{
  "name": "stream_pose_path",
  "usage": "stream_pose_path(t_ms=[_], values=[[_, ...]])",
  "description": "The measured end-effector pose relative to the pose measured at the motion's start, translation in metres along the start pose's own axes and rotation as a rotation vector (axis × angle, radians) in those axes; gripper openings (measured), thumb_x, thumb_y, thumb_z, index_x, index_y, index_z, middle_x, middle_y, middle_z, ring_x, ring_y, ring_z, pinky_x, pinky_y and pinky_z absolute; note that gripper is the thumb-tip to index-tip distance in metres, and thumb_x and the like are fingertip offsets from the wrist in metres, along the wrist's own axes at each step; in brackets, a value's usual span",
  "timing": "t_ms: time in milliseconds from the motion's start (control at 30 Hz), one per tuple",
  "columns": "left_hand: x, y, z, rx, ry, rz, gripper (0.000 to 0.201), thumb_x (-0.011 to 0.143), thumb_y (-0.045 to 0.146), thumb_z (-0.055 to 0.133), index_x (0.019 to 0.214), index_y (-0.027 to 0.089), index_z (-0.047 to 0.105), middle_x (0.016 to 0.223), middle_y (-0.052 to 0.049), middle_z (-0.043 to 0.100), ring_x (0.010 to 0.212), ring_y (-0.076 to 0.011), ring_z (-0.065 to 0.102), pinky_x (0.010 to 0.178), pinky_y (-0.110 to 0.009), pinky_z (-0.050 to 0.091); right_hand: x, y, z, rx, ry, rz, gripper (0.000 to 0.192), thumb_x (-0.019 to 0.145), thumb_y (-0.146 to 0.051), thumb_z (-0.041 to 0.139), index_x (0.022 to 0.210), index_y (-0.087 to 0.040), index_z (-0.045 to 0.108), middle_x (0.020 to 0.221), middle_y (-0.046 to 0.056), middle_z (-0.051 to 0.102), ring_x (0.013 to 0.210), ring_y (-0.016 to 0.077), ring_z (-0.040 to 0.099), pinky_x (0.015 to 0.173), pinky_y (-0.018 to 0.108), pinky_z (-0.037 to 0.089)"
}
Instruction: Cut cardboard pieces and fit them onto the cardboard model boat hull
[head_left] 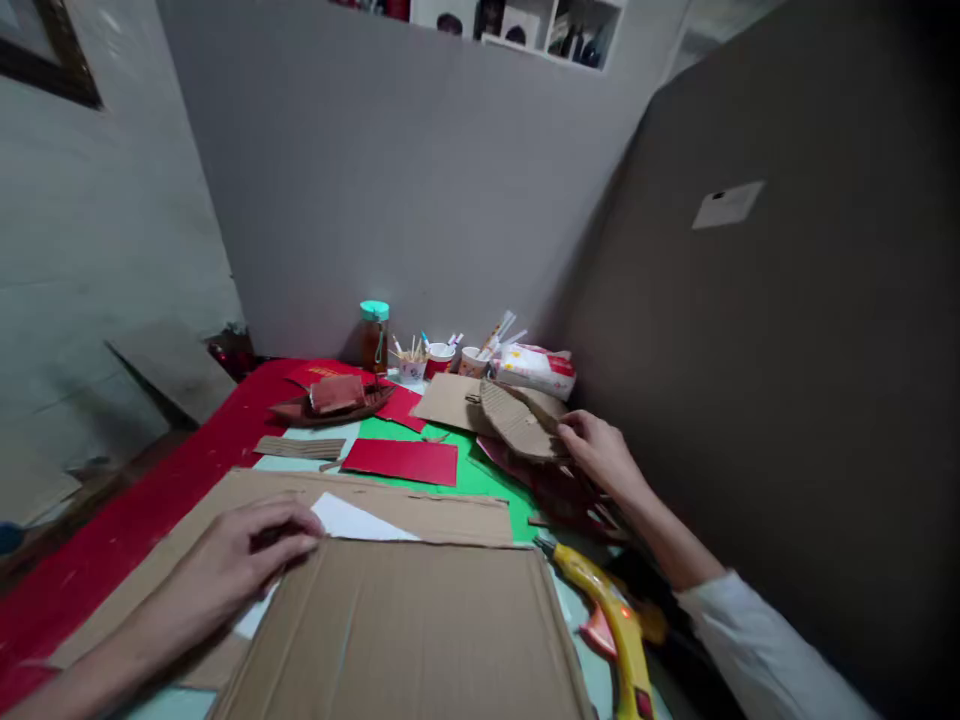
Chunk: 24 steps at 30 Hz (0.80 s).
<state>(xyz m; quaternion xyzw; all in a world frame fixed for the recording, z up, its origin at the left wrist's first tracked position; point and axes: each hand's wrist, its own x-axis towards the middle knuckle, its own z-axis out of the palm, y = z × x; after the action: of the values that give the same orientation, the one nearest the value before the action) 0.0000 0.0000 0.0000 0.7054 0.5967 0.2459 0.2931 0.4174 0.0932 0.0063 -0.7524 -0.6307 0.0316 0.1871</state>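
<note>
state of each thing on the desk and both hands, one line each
left hand: open, flat on the white paper
right hand: gripping the curved cardboard piece
glue gun: lying on its side
jar: upright, lid on
cardboard sheet: lying flat

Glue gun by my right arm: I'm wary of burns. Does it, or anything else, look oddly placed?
The yellow glue gun lies on its side, nozzle aimed at the cardboard sheet, a light glowing on its body. The right hand touches a curved cardboard piece; nothing looks spilled.
</note>
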Motion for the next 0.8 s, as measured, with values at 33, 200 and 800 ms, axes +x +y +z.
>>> stream_pose_path(t_ms=[33,200,800], values=[[0.002,-0.004,0.002,-0.022,-0.007,0.029,0.03,0.078,0.047,0.058,0.074,0.02,0.07,0.079,-0.006,0.069,0.076,-0.0247,0.061,0.069,-0.032,0.042,0.003,0.003,-0.001,-0.003,-0.002,0.012,0.029,0.097,-0.034,0.061,0.122,-0.018,0.062,0.123,0.008,0.064,0.103,0.0228,0.066,0.087,0.043,0.056],[0.005,-0.024,0.01,-0.068,-0.01,0.115,0.023,0.084,0.036,0.055,0.071,0.02,0.063,0.072,-0.002,0.061,0.071,-0.0203,0.057,0.067,-0.031,0.04,0.023,0.015,0.002,-0.026,-0.011,0.065,0.028,0.097,-0.033,0.062,0.121,-0.019,0.062,0.124,0.008,0.064,0.103,0.0228,0.066,0.087,0.043,0.056],[-0.004,-0.014,0.012,0.094,-0.153,0.167,0.015,0.078,0.026,0.068,0.091,0.02,0.066,0.081,0.001,0.059,0.068,-0.0163,0.052,0.064,-0.028,0.038,0.026,0.013,0.005,-0.091,0.12,-0.058,0.026,0.097,-0.029,0.061,0.119,-0.015,0.061,0.111,0.009,0.067,0.097,0.0229,0.067,0.085,0.043,0.055]])
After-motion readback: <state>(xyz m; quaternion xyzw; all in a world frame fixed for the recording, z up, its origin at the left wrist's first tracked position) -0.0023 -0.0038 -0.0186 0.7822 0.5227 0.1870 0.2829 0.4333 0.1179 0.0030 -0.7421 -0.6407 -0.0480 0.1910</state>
